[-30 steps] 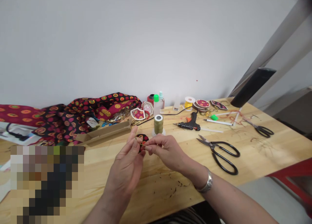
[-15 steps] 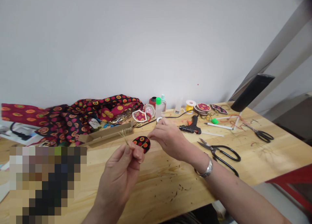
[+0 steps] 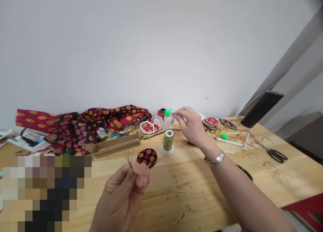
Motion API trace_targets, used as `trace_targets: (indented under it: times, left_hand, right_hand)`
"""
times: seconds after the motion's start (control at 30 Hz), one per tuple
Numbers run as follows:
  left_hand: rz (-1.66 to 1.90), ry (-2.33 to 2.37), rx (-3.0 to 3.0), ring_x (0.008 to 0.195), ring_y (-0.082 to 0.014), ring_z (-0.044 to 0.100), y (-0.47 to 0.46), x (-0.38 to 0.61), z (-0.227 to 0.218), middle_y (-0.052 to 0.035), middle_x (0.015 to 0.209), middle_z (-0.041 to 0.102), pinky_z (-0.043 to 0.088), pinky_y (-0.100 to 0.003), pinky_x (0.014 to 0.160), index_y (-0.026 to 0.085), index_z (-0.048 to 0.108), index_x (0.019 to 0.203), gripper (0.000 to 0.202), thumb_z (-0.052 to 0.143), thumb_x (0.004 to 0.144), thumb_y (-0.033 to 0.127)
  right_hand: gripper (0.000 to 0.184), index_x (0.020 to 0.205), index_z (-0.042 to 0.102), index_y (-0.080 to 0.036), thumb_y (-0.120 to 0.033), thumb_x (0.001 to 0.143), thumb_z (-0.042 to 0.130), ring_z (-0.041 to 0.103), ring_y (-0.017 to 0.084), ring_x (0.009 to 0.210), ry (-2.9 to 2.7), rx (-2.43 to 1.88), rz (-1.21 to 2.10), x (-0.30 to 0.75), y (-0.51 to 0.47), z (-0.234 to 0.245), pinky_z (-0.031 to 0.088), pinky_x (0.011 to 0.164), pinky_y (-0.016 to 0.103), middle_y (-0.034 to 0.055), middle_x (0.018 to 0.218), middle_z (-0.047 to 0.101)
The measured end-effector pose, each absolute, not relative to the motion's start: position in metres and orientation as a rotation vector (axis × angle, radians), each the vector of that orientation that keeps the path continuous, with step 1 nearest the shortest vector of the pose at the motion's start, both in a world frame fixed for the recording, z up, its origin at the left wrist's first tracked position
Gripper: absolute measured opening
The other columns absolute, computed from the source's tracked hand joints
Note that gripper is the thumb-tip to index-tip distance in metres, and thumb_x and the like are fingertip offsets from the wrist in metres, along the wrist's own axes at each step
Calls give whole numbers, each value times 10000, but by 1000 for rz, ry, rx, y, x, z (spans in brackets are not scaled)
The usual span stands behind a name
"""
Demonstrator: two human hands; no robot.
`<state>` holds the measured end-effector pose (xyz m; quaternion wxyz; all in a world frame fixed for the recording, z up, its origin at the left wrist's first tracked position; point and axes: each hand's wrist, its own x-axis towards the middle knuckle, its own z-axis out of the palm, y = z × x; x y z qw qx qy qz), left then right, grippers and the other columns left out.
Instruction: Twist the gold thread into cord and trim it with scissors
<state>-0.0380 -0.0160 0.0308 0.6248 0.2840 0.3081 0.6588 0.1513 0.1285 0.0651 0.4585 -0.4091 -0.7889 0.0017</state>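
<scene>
My left hand [image 3: 128, 188] is closed in a pinch around a small bundle of thin olive threads [image 3: 129, 158], whose loose ends stick up above the thumb. Just beyond its fingertips is a round black fabric piece [image 3: 146, 157] with red and orange motifs; whether the fingers also grip its edge is hidden. My right hand [image 3: 188, 122], with a silver bracelet on the wrist, is raised in front of the bottles with thumb and fingers pressed together. Anything between them is too fine to make out. A spool of olive thread [image 3: 168, 142] stands upright between the hands.
A heap of patterned cloth [image 3: 101, 124] and an open cardboard box [image 3: 114, 145] lie at the left. Behind the spool stands a green-capped bottle [image 3: 167, 119]. Black-handled scissors [image 3: 277, 155], a white pen [image 3: 228, 142] and fabric-covered ornaments [image 3: 212, 121] are at the right.
My right hand has moved up and away from the fabric piece and my left hand, uncovering the olive spool. The left hand keeps its pinch on the threads.
</scene>
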Motion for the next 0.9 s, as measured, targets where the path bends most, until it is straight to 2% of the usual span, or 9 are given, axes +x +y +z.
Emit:
trace_targets:
  times: [0.2, 0.4, 0.47, 0.53, 0.63, 0.7, 0.8, 0.9]
  left_hand:
    - [1507, 708, 589, 582, -92, 474, -15, -45, 27, 18, 573, 511, 465, -176, 572, 166, 614, 605, 174, 707, 745, 211]
    - [1582, 738, 620, 564, -87, 458, -10, -51, 26, 26, 557, 505, 462, -168, 551, 156, 613, 617, 181, 740, 712, 243]
    - [1601, 760, 626, 562, -84, 455, -8, -52, 27, 28, 556, 504, 461, -164, 546, 153, 623, 630, 164, 749, 701, 232]
    - [1605, 779, 625, 565, -83, 456, -7, -53, 27, 27, 562, 509, 462, -162, 550, 151, 637, 650, 139, 749, 699, 215]
    - [1604, 787, 630, 575, -87, 465, -6, -53, 27, 24, 571, 516, 467, -172, 567, 149, 652, 669, 122, 753, 693, 212]
    - [1583, 804, 638, 581, -92, 470, -6, -52, 27, 20, 575, 519, 467, -181, 575, 149, 659, 669, 119, 751, 697, 220]
    - [1533, 846, 665, 581, -94, 468, -6, -46, 27, 15, 574, 522, 454, -183, 575, 148, 670, 671, 113, 747, 702, 223]
    - [1494, 849, 706, 583, -91, 467, -7, -38, 28, 16, 569, 522, 441, -177, 576, 144, 671, 670, 120, 743, 707, 233]
  right_hand:
    - [141, 850, 692, -161, -160, 836, 552, 604, 138, 701, -1574, -981, 29, 176, 115, 105, 468, 641, 279, 32, 790, 684]
    - [125, 900, 698, -210, -241, 835, 596, 621, 148, 671, -1421, -1037, -110, 204, 61, 137, 478, 595, 291, 28, 772, 692]
    - [103, 872, 700, -224, -235, 825, 609, 636, 158, 707, -1611, -1086, -119, 215, 44, 133, 489, 634, 295, 30, 779, 695]
    - [109, 872, 696, -257, -224, 811, 613, 648, 168, 783, -2098, -1085, 62, 228, 32, 118, 503, 683, 288, 24, 858, 704]
    - [306, 1015, 667, -296, -132, 764, 608, 654, 189, 878, -2654, -1164, 404, 247, 25, 84, 511, 717, 278, 21, 1007, 700]
    - [323, 1024, 660, -270, -92, 783, 537, 654, 204, 873, -2630, -1363, 346, 253, 25, 66, 503, 720, 301, 45, 994, 701]
    - [225, 931, 681, -227, -158, 851, 483, 648, 220, 811, -2436, -1480, 195, 243, 23, 56, 492, 685, 328, 76, 905, 700]
    - [213, 952, 687, -235, -227, 893, 483, 648, 192, 830, -2259, -1222, 463, 208, 20, 59, 499, 735, 308, 58, 931, 704]
